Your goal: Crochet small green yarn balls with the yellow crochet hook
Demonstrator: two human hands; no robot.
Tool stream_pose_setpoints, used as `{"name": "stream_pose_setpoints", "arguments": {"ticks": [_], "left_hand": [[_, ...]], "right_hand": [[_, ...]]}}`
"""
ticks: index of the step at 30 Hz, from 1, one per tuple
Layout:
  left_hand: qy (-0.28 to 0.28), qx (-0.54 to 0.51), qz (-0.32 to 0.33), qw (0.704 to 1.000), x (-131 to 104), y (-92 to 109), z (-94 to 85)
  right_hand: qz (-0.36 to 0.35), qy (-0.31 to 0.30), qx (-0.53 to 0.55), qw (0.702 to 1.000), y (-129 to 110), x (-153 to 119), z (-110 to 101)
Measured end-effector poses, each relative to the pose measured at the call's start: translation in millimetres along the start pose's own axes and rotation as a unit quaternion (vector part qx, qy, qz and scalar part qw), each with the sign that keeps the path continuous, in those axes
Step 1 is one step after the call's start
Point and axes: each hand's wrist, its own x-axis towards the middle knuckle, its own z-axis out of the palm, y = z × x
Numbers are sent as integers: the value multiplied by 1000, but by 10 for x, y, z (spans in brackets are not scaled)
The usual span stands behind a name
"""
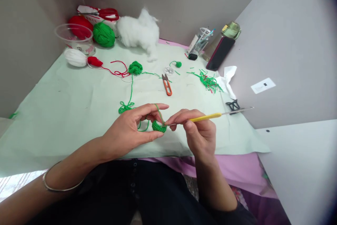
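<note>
Pinches a small green crocheted piece in the grip of the left hand, above the near part of the cloth-covered bench — with green yarn running over the forefinger. Closes the grip of the right hand on a yellow-handled hook, with one metal end at the piece's rim. Note, farther back, orange snips, print on the clear tub and a white label on the clear cup — too small to read.

You can read no text: the pinkish print on your clear plastic tub and the clear cup's white label are too small and blurred.
</note>
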Motion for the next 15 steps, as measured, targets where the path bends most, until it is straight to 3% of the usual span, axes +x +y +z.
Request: {"name": "stream_pose_setpoints", "arguments": {"ticks": [9,15], "left_hand": [[-5,31,-22,999,33,-45,5],[-71,77,-28,994,18,-102,0]], "right_hand": [[-95,-76,-152,981,-51,-7,1],[-24,-174,-91,980,-37,83,-174]]}}
